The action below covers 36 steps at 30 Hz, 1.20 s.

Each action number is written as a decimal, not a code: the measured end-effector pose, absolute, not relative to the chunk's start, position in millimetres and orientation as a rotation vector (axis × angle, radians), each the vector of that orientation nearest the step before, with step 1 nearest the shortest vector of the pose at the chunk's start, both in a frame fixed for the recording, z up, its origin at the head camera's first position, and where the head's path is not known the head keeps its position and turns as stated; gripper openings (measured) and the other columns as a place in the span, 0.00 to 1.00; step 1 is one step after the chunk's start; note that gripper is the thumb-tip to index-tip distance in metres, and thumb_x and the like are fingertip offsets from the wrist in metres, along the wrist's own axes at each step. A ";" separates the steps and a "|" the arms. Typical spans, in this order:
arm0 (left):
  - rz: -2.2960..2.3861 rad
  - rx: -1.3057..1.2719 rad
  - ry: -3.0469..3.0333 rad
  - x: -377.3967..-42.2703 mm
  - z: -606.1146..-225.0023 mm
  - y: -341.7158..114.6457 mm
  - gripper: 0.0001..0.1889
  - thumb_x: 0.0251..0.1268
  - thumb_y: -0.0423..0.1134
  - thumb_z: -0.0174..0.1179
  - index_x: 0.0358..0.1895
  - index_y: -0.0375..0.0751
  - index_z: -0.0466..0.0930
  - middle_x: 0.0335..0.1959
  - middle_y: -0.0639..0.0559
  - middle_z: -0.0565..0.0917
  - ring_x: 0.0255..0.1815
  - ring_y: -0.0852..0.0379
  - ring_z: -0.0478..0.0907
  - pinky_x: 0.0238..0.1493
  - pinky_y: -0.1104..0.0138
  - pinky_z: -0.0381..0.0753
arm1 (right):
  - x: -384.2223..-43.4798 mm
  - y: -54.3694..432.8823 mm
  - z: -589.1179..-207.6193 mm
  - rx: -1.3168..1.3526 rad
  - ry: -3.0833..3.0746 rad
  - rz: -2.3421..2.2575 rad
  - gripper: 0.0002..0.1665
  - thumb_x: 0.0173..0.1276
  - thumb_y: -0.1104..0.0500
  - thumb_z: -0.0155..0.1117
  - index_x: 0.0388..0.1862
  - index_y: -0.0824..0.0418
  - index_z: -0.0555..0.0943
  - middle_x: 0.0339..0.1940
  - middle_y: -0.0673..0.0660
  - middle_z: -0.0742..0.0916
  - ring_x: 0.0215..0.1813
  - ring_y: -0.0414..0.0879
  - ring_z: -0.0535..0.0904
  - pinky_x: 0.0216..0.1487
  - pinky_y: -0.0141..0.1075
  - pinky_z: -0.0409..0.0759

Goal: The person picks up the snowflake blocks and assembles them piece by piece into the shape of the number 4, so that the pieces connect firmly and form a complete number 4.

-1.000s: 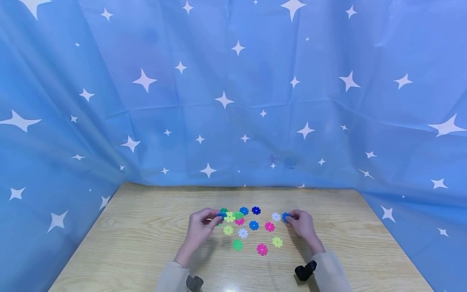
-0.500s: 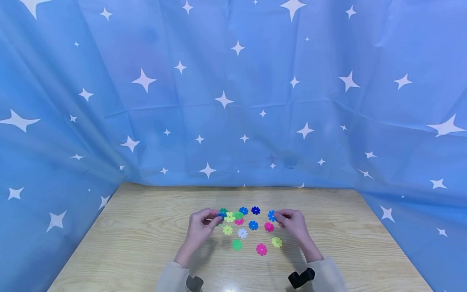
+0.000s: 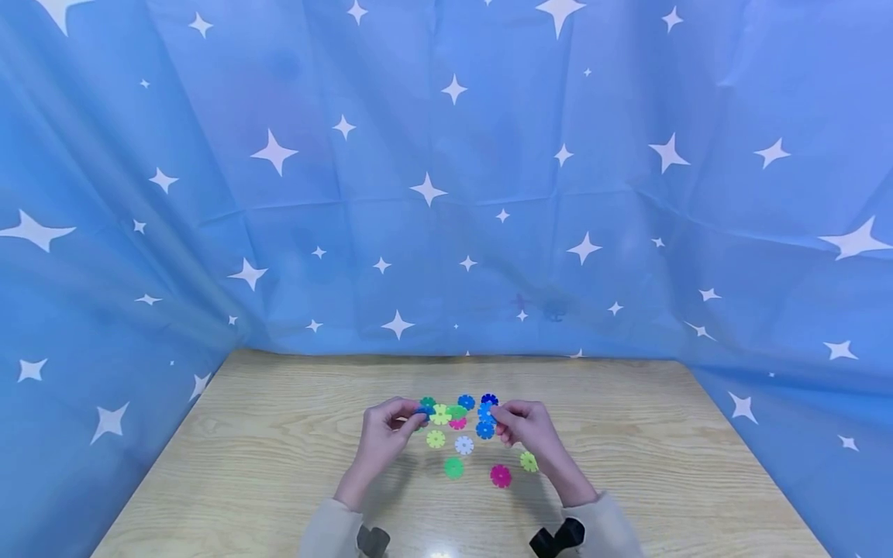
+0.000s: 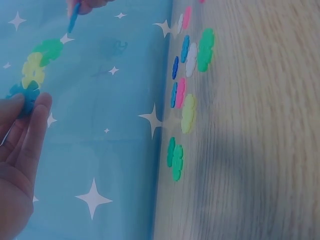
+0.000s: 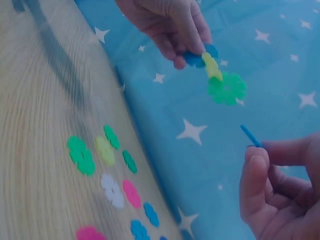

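My left hand (image 3: 380, 435) pinches the blue end of a short chain of flower-shaped interlocking discs. In the left wrist view the chain runs from the blue disc (image 4: 31, 96) through a yellow disc (image 4: 33, 70) to a green disc (image 4: 49, 51). Facing it from the other side, my right hand (image 3: 530, 431) pinches a single blue disc (image 5: 250, 136) between thumb and forefinger. The right wrist view shows this disc edge-on, apart from the chain's green end. Both hands are raised above the table.
Loose discs lie on the wooden table (image 3: 279, 442) below the hands, among them a green disc (image 3: 453, 467), a pink disc (image 3: 500, 476), a white disc (image 3: 463, 445) and a pale yellow disc (image 3: 436, 439). A blue starry curtain (image 3: 502, 294) hangs behind the table.
My right hand has carried its blue disc leftward, close to the chain's green end. The left hand and its chain have stayed in place.
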<state>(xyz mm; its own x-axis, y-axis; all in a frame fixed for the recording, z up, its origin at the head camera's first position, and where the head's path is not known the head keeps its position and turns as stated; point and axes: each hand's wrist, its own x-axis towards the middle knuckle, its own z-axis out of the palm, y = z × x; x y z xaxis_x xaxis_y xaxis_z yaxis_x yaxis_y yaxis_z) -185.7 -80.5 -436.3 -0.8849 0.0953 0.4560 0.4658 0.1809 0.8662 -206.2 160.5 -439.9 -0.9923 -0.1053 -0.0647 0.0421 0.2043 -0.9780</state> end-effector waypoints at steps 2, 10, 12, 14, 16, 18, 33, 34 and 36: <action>-1.761 -0.527 -2.175 -185.7 -436.0 -80.5 0.02 0.56 0.21 0.61 0.33 0.26 0.82 0.28 0.40 0.84 0.30 0.46 0.84 0.32 0.69 0.85 | -205.2 157.0 -437.9 -0.069 2.332 -1.908 0.16 0.67 0.59 0.61 0.31 0.75 0.78 0.17 0.54 0.78 0.20 0.41 0.72 0.23 0.32 0.80; -1.759 -0.539 -2.175 -185.2 -433.5 -80.0 0.02 0.55 0.21 0.61 0.33 0.26 0.82 0.28 0.40 0.84 0.30 0.46 0.84 0.32 0.69 0.85 | -206.7 150.0 -435.8 -0.121 2.312 -1.882 0.18 0.67 0.59 0.60 0.27 0.75 0.76 0.17 0.54 0.78 0.19 0.41 0.72 0.21 0.28 0.78; -1.758 -0.544 -2.177 -184.9 -432.9 -80.0 0.02 0.55 0.21 0.61 0.32 0.26 0.81 0.28 0.40 0.84 0.30 0.45 0.84 0.32 0.69 0.85 | -207.3 149.4 -435.7 -0.132 2.308 -1.877 0.17 0.67 0.59 0.60 0.27 0.74 0.76 0.17 0.53 0.78 0.19 0.41 0.72 0.21 0.28 0.77; -1.756 -0.548 -2.180 -184.7 -432.4 -80.0 0.02 0.55 0.22 0.61 0.32 0.26 0.81 0.28 0.40 0.84 0.30 0.45 0.83 0.32 0.70 0.85 | -207.7 149.3 -436.0 -0.154 2.302 -1.870 0.17 0.67 0.59 0.60 0.26 0.73 0.76 0.16 0.53 0.78 0.18 0.40 0.71 0.21 0.28 0.77; -1.756 -0.553 -2.179 -184.3 -432.1 -80.1 0.02 0.56 0.22 0.61 0.32 0.26 0.82 0.28 0.40 0.84 0.30 0.45 0.83 0.32 0.69 0.85 | -208.0 149.5 -436.6 -0.177 2.290 -1.864 0.18 0.67 0.59 0.60 0.26 0.74 0.75 0.16 0.52 0.77 0.18 0.39 0.71 0.20 0.28 0.76; -1.755 -0.559 -2.176 -184.1 -432.1 -80.3 0.02 0.55 0.21 0.61 0.32 0.27 0.82 0.28 0.40 0.84 0.30 0.44 0.83 0.32 0.69 0.85 | -208.3 149.5 -436.8 -0.188 2.273 -1.862 0.19 0.68 0.59 0.59 0.26 0.75 0.75 0.16 0.52 0.77 0.18 0.39 0.70 0.20 0.27 0.74; -1.718 -0.575 -2.146 -184.3 -433.5 -80.1 0.02 0.53 0.20 0.62 0.31 0.25 0.81 0.27 0.38 0.84 0.28 0.44 0.83 0.30 0.68 0.86 | -206.3 143.3 -434.6 -0.041 2.157 -1.957 0.15 0.69 0.60 0.57 0.23 0.67 0.75 0.16 0.52 0.77 0.18 0.41 0.70 0.20 0.28 0.72; -1.712 -0.576 -2.143 -184.5 -433.7 -79.9 0.03 0.53 0.20 0.62 0.31 0.26 0.81 0.26 0.39 0.84 0.28 0.45 0.83 0.30 0.68 0.86 | -206.3 143.0 -434.9 -0.030 2.145 -1.967 0.14 0.69 0.60 0.57 0.24 0.67 0.75 0.16 0.52 0.77 0.18 0.41 0.70 0.20 0.27 0.72; -1.698 -0.580 -2.136 -184.7 -434.1 -79.4 0.03 0.52 0.20 0.62 0.30 0.26 0.81 0.26 0.40 0.84 0.27 0.45 0.83 0.29 0.68 0.86 | -205.9 142.6 -435.0 -0.025 2.117 -1.983 0.14 0.69 0.61 0.56 0.25 0.67 0.76 0.16 0.52 0.77 0.18 0.41 0.69 0.20 0.28 0.71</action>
<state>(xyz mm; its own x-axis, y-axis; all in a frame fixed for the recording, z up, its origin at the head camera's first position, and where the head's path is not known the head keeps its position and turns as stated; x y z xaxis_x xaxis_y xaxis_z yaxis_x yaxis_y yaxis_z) -184.7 -79.4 -434.1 -0.8548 0.0988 0.5095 0.5186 0.1982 0.8317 -205.9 142.6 -435.0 -0.9709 -0.1758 -0.1626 0.1508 0.0788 -0.9854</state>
